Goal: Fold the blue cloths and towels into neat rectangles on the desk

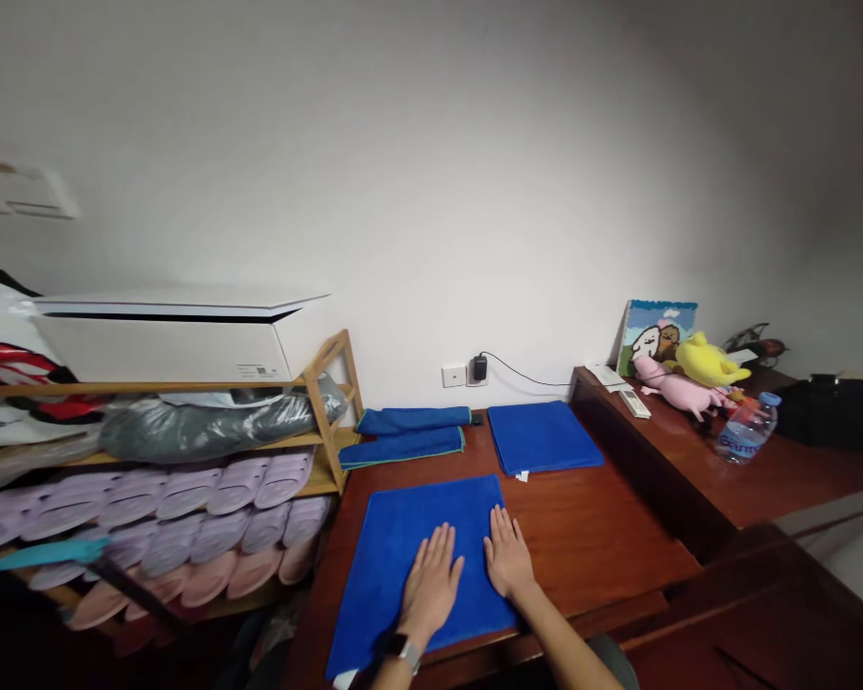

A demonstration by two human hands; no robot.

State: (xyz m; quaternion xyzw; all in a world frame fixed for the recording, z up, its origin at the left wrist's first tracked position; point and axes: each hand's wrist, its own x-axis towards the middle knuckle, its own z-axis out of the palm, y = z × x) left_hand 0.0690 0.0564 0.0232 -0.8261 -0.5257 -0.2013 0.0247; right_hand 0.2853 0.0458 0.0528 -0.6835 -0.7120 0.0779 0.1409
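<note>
A bright blue cloth (388, 537) lies spread flat on the brown wooden table (568, 527), its near edge by the table's front. My left hand (431, 585) rests palm down on the middle of it, fingers stretched out. At the cloth's right edge, my right hand (507, 556) lies flat too, with its fingers extended. Behind it, a folded blue cloth (545, 436) sits near the wall with a small white tag showing. Two narrow folded blue cloths (409, 446) with green edging lie at the back left.
On the left stands a wooden rack (327, 422) with several lilac and pink slippers (208, 489) and a white box (165, 340) on top. The raised surface at right bears a water bottle (748, 431), plush toys (680, 388) and a remote (634, 403). A black charger (479, 367) is plugged into the wall.
</note>
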